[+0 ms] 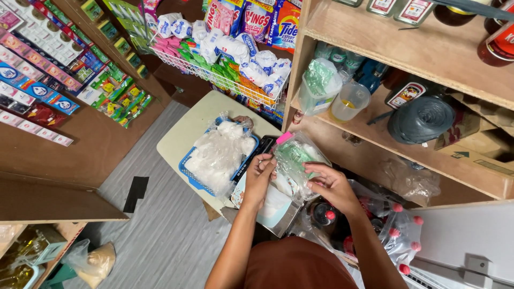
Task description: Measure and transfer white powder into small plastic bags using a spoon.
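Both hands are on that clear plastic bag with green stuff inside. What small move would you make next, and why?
Probably close its mouth: the left hand and right hand both pinch the clear plastic bag of green contents, raised above the blue plastic basket of white bags, and it looks filled.

I see a blue basket (pixel 188 172) of white bags on a small pale table (pixel 182 134). Behind the table hangs a wire rack (pixel 214 75) of packets. Right of it, a wooden shelf (pixel 375 128) holds a plastic jug (pixel 349 101) and a grey twine roll (pixel 420 119).
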